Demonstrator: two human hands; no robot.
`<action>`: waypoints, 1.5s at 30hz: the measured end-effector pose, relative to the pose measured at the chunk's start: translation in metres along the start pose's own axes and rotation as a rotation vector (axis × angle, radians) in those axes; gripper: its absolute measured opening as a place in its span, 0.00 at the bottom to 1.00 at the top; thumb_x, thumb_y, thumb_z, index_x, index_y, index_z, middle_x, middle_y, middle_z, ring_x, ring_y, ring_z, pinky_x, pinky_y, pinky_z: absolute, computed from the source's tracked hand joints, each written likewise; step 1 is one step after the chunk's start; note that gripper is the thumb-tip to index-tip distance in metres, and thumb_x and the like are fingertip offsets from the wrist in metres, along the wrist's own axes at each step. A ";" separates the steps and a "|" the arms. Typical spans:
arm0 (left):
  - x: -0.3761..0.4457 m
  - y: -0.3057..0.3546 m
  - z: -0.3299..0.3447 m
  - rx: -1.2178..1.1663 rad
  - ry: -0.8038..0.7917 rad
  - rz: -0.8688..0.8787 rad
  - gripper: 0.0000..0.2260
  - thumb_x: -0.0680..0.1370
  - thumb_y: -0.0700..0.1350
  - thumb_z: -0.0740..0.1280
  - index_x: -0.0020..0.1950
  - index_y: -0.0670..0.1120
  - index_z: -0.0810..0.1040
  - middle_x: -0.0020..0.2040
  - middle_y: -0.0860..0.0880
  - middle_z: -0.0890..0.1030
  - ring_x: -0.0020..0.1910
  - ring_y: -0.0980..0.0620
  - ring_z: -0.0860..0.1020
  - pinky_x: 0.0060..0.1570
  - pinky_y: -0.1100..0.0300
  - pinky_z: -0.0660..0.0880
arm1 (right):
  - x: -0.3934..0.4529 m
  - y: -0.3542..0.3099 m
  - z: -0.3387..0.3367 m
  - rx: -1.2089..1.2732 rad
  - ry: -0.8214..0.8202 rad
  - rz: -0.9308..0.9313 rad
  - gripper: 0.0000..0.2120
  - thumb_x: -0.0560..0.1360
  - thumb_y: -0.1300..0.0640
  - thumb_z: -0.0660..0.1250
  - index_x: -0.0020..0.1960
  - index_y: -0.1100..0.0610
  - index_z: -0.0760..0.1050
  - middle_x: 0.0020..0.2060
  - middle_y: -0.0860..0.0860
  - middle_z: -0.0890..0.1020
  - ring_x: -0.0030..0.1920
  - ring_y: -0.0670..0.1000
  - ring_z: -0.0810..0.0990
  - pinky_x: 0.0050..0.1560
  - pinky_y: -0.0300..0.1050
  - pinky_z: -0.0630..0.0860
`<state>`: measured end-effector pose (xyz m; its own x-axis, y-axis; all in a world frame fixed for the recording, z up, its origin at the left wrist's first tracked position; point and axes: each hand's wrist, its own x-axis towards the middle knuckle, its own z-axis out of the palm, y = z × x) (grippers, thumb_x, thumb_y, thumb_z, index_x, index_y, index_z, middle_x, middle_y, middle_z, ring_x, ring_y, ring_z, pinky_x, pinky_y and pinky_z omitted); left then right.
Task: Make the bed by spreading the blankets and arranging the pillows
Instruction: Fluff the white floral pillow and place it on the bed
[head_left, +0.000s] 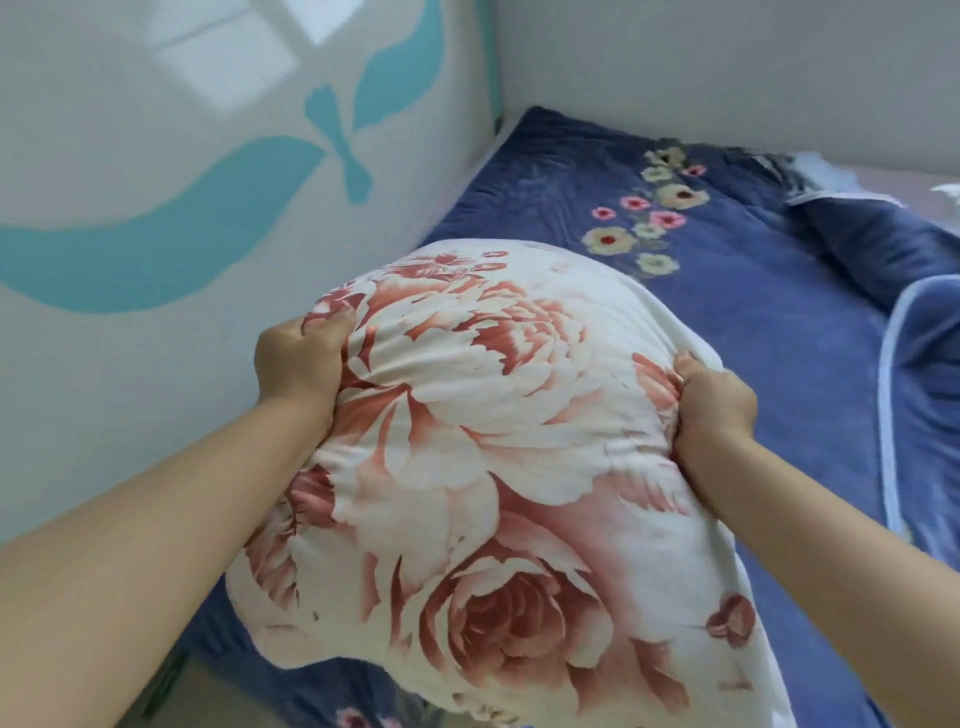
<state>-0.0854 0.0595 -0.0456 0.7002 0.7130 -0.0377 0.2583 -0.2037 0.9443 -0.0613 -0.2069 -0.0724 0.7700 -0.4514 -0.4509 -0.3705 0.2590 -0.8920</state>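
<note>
A plump white pillow (483, 431) printed with large reddish-pink flowers fills the middle of the view, held over the near left part of the bed. My left hand (298, 361) grips its left edge, fingers dug into the fabric. At the pillow's right edge, my right hand (714, 402) clutches a bunched fold. Beneath it lies a dark blue sheet (717, 322) with a small flower print, spread flat towards the far corner. A blue blanket with white piping (904, 322) lies rumpled along the right side.
A white headboard panel with teal leaf shapes (156, 218) stands along the left side of the bed. A plain white wall (727, 67) closes the far side. Something white and blurred (878, 166) lies at the far right edge.
</note>
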 end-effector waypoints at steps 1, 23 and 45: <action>0.011 0.001 -0.002 -0.002 0.011 0.004 0.15 0.72 0.47 0.68 0.27 0.47 0.69 0.35 0.46 0.74 0.41 0.48 0.71 0.41 0.54 0.68 | 0.003 0.000 0.012 0.010 -0.003 -0.005 0.13 0.76 0.60 0.63 0.33 0.54 0.69 0.38 0.53 0.77 0.39 0.52 0.77 0.40 0.44 0.73; 0.194 -0.159 -0.084 1.413 -0.967 0.178 0.14 0.75 0.49 0.63 0.55 0.40 0.72 0.61 0.40 0.74 0.60 0.42 0.74 0.56 0.55 0.70 | -0.027 0.236 0.220 -0.913 -0.271 0.166 0.17 0.80 0.55 0.50 0.64 0.63 0.66 0.57 0.62 0.77 0.56 0.61 0.77 0.50 0.45 0.72; 0.009 -0.067 0.147 1.377 -0.760 0.601 0.12 0.78 0.42 0.57 0.59 0.40 0.71 0.62 0.40 0.74 0.62 0.40 0.72 0.55 0.52 0.71 | 0.084 0.093 0.009 -1.567 -0.397 -0.367 0.20 0.81 0.49 0.49 0.70 0.55 0.62 0.69 0.52 0.69 0.68 0.56 0.66 0.63 0.52 0.67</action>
<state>0.0014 -0.0189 -0.1576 0.9425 -0.0572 -0.3292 -0.0850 -0.9939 -0.0707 -0.0262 -0.2134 -0.1934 0.9137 0.0051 -0.4063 -0.0910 -0.9720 -0.2167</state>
